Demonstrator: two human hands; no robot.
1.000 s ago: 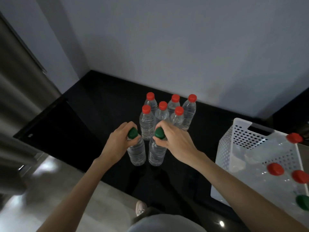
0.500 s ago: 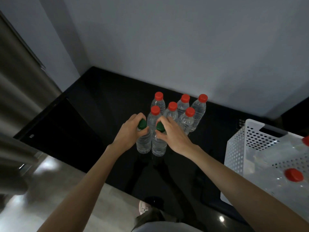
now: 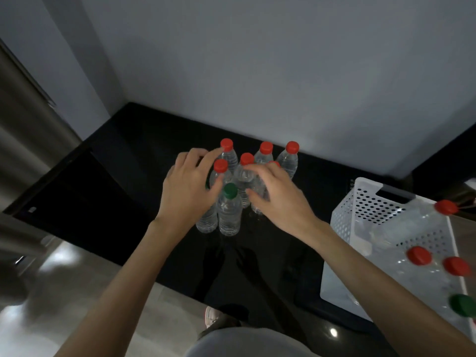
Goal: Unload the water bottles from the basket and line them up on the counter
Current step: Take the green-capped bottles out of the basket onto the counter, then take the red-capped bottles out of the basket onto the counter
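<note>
Red caps (image 3: 227, 144), green cap (image 3: 230, 190), white perforated basket (image 3: 365, 202).

Bottles (image 3: 229, 212) clustered upright on the counter (image 3: 134, 181), basket (image 3: 365, 210) of more bottles to their right.

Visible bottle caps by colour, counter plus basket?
Red caps: 9
Green caps: 2
Total: 11 visible. One more bottle on the counter has its cap hidden under the left hand.
</note>
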